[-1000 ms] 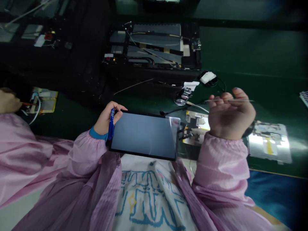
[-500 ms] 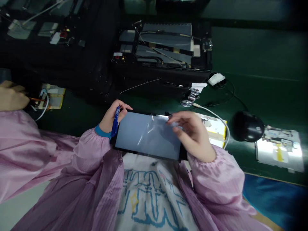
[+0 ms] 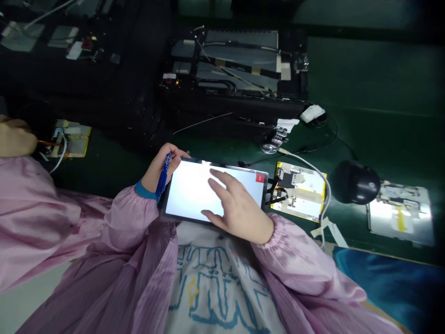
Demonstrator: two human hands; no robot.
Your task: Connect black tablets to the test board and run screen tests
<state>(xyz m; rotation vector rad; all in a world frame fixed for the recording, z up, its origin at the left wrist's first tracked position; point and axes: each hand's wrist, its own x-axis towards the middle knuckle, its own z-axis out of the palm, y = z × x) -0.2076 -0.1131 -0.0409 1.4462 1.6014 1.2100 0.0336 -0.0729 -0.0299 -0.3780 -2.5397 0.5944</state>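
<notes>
A tablet (image 3: pixel 189 190) rests at the table's near edge against my lap, its screen covered by a clear film with a red tab (image 3: pixel 259 178) at the far right corner. My right hand (image 3: pixel 233 205) lies flat on the screen with its fingers stretched out. At the tablet's left end, my left hand (image 3: pixel 160 166) is closed on a blue pen (image 3: pixel 163 176) and steadies the tablet's edge.
An opened circuit board with yellow tape (image 3: pixel 299 189) and a white cable (image 3: pixel 313 168) lies right of the tablet. A black round device (image 3: pixel 355 182) and a metal plate (image 3: pixel 399 219) sit further right. Black trays with parts (image 3: pixel 236 65) fill the back. Another person's hand (image 3: pixel 15 138) works at far left.
My right hand came down from raised at the right with the clear film, laid it over the screen and now lies flat on it. The screen now reflects bright light.
</notes>
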